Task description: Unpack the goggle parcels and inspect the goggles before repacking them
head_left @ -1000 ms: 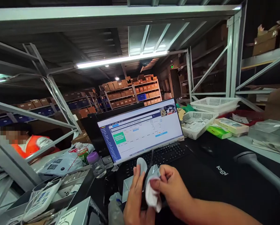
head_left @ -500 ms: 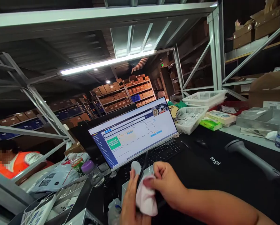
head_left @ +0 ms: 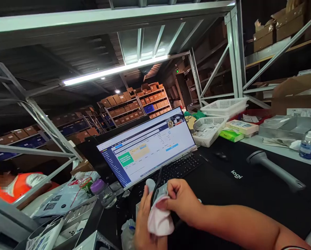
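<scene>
My left hand [head_left: 143, 222] is wrapped round a dark device with a grey rounded top [head_left: 150, 185] and a thin black cable, low in the middle of the view. My right hand [head_left: 183, 201] pinches a white cloth [head_left: 159, 217] and presses it against that device. Both hands are over the black desk mat [head_left: 236, 173], just in front of the black keyboard [head_left: 176, 168] and the lit monitor [head_left: 145, 146].
A grey handheld scanner [head_left: 272, 166] lies on the mat at right, beside a small bottle [head_left: 308, 145] and metal trays [head_left: 288, 126]. White baskets [head_left: 223, 106] stand behind. Bottles and packets [head_left: 67, 198] crowd the left, where a person in an orange vest [head_left: 15, 185] sits.
The view has swung to the right, bringing the small bottle and metal trays into sight. My right hand has rubbed the cloth a little along the device; my left hand keeps its hold.
</scene>
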A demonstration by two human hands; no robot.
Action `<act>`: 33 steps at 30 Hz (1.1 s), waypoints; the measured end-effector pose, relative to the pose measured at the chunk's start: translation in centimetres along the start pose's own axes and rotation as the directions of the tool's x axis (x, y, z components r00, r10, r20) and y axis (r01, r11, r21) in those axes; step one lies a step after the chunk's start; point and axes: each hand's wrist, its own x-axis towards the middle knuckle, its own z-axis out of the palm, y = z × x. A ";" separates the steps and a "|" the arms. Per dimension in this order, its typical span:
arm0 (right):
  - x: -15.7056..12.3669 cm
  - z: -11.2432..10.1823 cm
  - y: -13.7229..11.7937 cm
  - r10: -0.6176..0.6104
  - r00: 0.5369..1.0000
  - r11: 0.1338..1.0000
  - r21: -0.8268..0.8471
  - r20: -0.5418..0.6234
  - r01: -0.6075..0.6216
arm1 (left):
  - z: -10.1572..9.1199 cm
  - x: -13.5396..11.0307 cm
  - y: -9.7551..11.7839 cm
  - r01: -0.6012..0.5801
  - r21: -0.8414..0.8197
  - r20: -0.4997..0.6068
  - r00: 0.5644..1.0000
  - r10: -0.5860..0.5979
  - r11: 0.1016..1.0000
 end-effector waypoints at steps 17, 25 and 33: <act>3.1 -3.8 -3.0 -0.027 0.999 0.989 -0.145 0.035 0.032 | -2.9 2.2 -2.0 0.003 0.144 0.040 0.999 -0.009 0.990; 2.8 -11.0 -10.0 -0.317 0.932 0.614 -0.711 0.176 0.343 | -6.1 4.2 -1.5 0.005 0.010 0.097 0.995 -0.006 1.000; 1.5 -10.1 -9.9 -0.277 0.904 0.494 -0.759 0.325 0.424 | -5.6 3.6 -0.3 -0.079 -0.019 0.286 0.955 0.081 0.997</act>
